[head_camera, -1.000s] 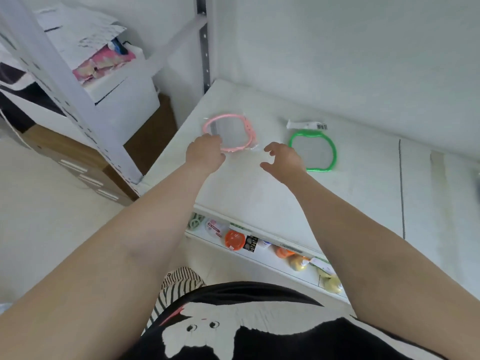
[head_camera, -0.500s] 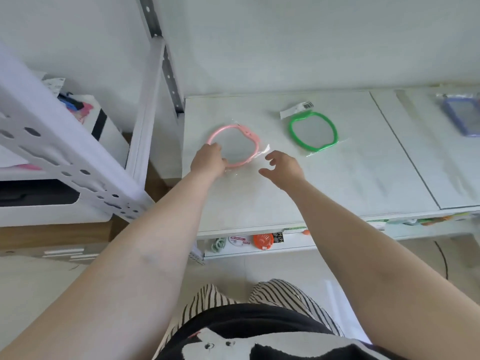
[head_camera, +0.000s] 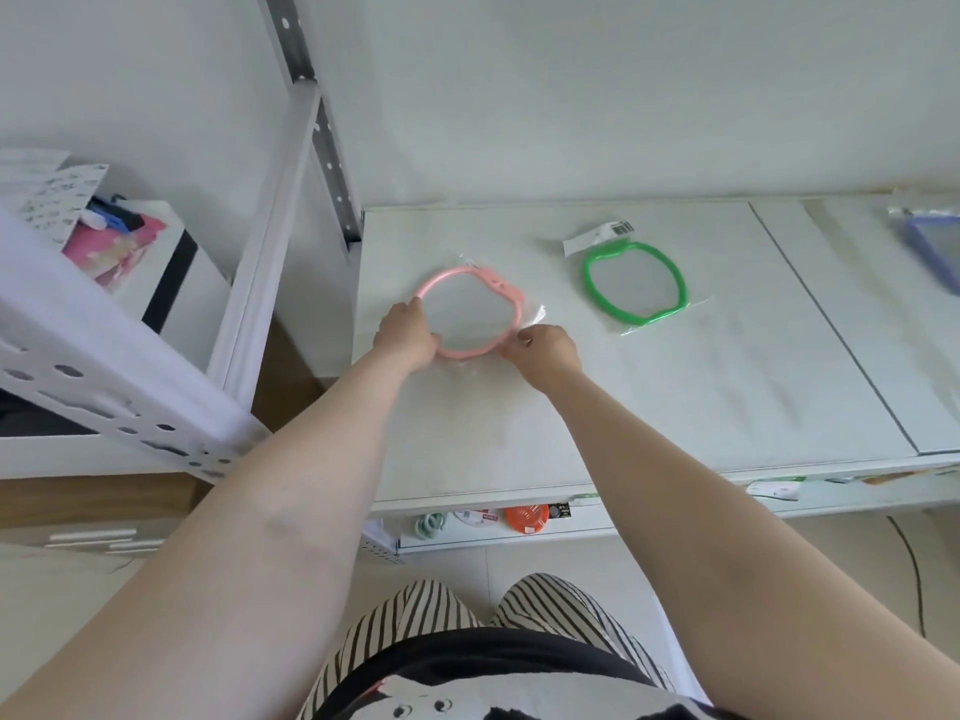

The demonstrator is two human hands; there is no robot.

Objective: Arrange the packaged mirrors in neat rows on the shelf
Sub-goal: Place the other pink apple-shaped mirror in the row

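Pink mirror: I see the pink mirror (head_camera: 470, 311) lying flat in its clear bag on the white shelf (head_camera: 675, 387), near the left end.
Left hand: my left hand (head_camera: 408, 335) holds the left rim of the pink mirror, fingers curled on it.
Right hand: my right hand (head_camera: 548, 348) pinches the bag at the mirror's lower right edge.
Green mirror: the green mirror (head_camera: 635, 283) lies flat to the right, apart from the pink one, with a white tag at its top.
Purple mirror: a purple mirror (head_camera: 935, 246) sits at the far right edge, partly cut off.
Lower shelf: small packs lie on the lower shelf (head_camera: 519, 527).
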